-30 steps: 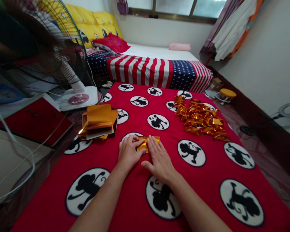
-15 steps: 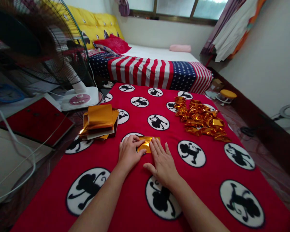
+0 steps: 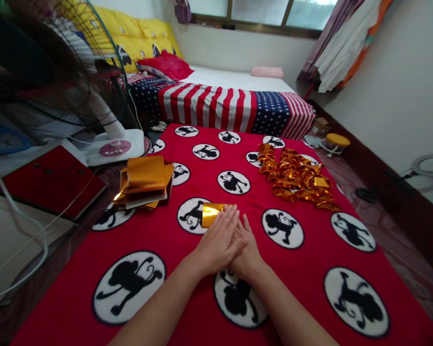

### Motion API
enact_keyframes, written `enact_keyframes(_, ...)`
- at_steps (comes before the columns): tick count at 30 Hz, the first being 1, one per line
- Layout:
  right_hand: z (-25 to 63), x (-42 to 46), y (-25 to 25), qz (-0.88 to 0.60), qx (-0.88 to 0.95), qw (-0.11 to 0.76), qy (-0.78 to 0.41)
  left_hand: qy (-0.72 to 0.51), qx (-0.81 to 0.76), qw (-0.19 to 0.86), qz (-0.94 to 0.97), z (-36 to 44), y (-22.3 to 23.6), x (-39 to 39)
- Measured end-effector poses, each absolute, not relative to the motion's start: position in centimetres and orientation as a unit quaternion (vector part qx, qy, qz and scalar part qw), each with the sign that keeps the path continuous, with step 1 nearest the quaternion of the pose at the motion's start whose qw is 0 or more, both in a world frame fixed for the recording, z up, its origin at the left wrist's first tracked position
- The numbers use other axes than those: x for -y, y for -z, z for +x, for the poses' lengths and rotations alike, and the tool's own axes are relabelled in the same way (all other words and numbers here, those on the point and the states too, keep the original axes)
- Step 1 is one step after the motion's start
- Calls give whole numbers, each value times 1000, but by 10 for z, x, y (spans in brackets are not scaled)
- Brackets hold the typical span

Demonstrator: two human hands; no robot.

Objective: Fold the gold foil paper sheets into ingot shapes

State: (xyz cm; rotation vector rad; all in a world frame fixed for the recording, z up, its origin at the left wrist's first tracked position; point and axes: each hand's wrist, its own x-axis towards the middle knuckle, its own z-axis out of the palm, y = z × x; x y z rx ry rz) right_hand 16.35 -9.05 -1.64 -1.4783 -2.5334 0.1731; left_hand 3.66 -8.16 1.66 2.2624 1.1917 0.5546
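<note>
A small folded piece of gold foil paper [image 3: 211, 214] lies flat on the red cloth [image 3: 187, 307] with its black monkey prints. My left hand [image 3: 220, 242] rests with fingers stretched out over the paper's right part, partly on top of my right hand. Fingers extended, my right hand [image 3: 246, 250] lies at the paper's right end, some of its fingers hidden under the left. To the left sits a stack of gold paper sheets [image 3: 146, 174]. Several folded gold foil pieces [image 3: 298, 178] lie in rows at the back right.
At the left a white fan base [image 3: 115, 148] stands beside a red board [image 3: 46, 178], with cables [image 3: 39, 230] running near it. Behind the cloth is a bed with a striped, starred cover [image 3: 216, 108]. A yellow-topped stool [image 3: 337, 140] stands on the floor at the right.
My left hand has left the paper's left end and moved right, onto my right hand. The paper's left part is now uncovered. The view has shifted slightly.
</note>
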Motion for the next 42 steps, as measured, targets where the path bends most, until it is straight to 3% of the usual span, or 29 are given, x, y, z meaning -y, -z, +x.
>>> enact_keyframes(7,161,91,8,-520,846,97,-64,-163,-473,223,837,20,2,79)
enact_keyframes(15,160,90,8,-527,841,94,-74,-128,-543,104,823,-9,13,76)
enact_keyframes(25,154,84,-3,-559,808,124,-137,-131,-611,85,776,-14,8,72)
enact_keyframes(32,122,73,7,-590,790,141,-86,-133,-606,75,781,-16,11,71)
enact_keyframes(39,169,64,13,-689,716,95,-57,-150,-603,71,780,-15,13,71)
enact_keyframes(42,188,61,11,-701,702,117,-46,-150,-603,70,780,-15,14,71)
